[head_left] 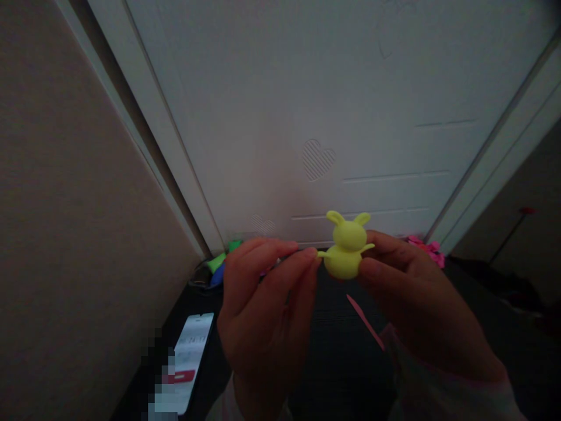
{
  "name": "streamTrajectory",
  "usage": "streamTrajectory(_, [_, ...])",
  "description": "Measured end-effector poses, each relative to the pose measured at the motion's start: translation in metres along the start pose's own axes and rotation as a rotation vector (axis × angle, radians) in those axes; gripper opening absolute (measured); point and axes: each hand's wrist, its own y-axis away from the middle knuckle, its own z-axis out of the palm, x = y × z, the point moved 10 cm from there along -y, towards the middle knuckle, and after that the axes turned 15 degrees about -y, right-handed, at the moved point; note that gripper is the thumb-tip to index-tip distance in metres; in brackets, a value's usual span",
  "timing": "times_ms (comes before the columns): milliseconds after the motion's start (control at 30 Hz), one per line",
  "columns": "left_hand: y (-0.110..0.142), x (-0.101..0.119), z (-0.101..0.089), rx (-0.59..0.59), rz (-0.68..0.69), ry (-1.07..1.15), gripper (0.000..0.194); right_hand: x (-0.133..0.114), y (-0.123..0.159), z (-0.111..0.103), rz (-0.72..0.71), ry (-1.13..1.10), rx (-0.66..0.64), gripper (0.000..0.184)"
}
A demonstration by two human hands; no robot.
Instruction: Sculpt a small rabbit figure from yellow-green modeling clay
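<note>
A small yellow clay animal figure with two long ears, a round head, a round body and thin arms is held upright above the dark surface. My right hand grips its body from the right between thumb and fingers. With thumb and forefinger, my left hand pinches the tip of the figure's arm on the left side. The other thin arm sticks out towards my right fingers. Below the figure, a pink modelling tool lies on the dark surface, its lower end near my right sleeve.
A lit phone lies at the lower left. Behind my left hand sit green and blue packets. Something bright pink lies at the back right. A white panel with heart patterns rises behind, beside a wall on the left.
</note>
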Motion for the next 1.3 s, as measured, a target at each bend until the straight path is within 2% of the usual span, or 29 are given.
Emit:
streamTrajectory(433, [0.001, 0.000, -0.001, 0.024, 0.005, -0.040, 0.025, -0.001, 0.001, -0.001, 0.002, -0.016, 0.022, 0.015])
streamTrajectory(567, [0.001, 0.000, 0.000, 0.024, -0.017, 0.015, 0.024, -0.001, 0.001, 0.000, -0.003, -0.018, 0.015, 0.016])
streamTrajectory(733, [0.000, -0.010, 0.009, -0.099, -0.123, 0.188, 0.028, 0.001, 0.001, -0.002, 0.003, -0.007, 0.023, 0.017])
streamTrajectory(933, [0.003, -0.026, 0.023, -0.254, -0.277, 0.395, 0.020, 0.001, 0.003, -0.004, 0.017, 0.006, 0.024, 0.020])
streamTrajectory(1300, [0.002, -0.026, 0.027, -0.290, -0.314, 0.428, 0.019, 0.000, 0.002, 0.000, 0.009, 0.018, 0.013, 0.018])
